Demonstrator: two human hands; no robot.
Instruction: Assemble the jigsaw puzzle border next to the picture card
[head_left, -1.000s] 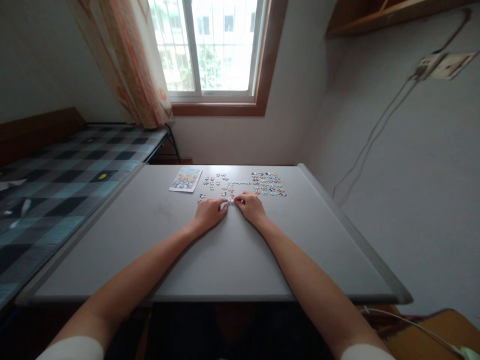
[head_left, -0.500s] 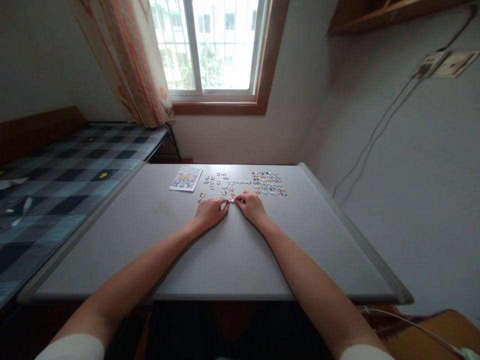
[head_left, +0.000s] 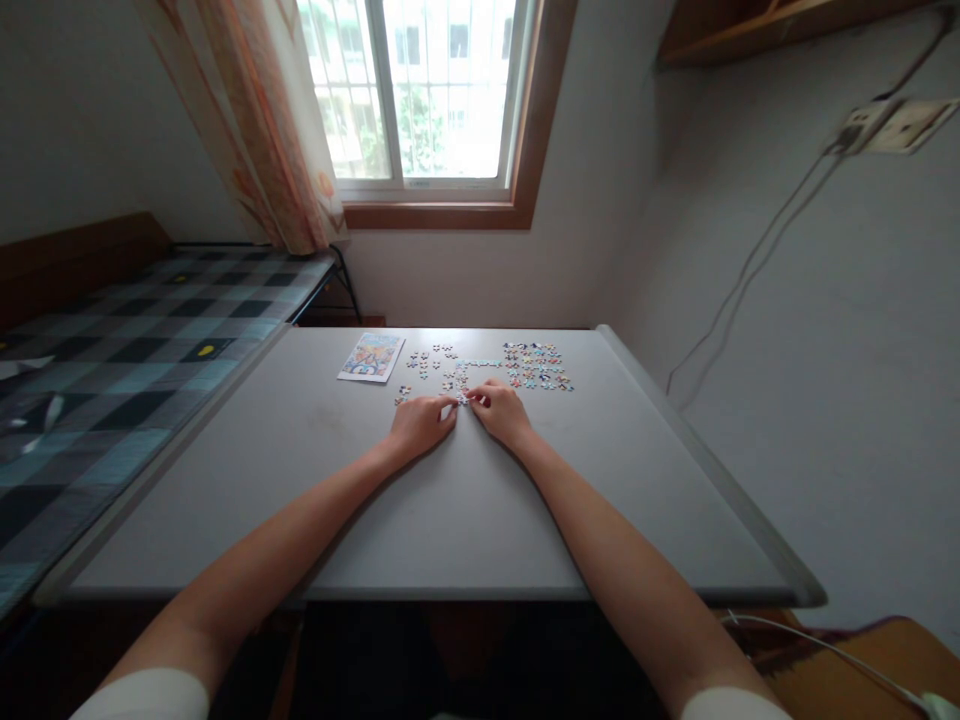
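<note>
A small jigsaw puzzle piece (head_left: pixel 463 399) lies at the near end of a joined strip of pieces. My left hand (head_left: pixel 421 424) pinches its left side with thumb and forefinger. From the right, my right hand (head_left: pixel 501 408) has its closed fingertips on the same piece. The joined strip (head_left: pixel 480 363) runs along the top and turns down toward my fingers, forming a corner. Loose puzzle pieces (head_left: pixel 424 363) are scattered left of it, and a denser group of pieces (head_left: pixel 536 366) sits to the right.
A printed picture sheet (head_left: pixel 372 358) lies at the back left of the white table (head_left: pixel 480 520). A bed with a checked cover (head_left: pixel 150 330) stands along the left. The window (head_left: pixel 420 100) is ahead, and a cable (head_left: pixel 739 285) hangs down the right wall.
Both hands stay almost in the same place at the piece. The fingertips of my right hand have shifted very slightly.
</note>
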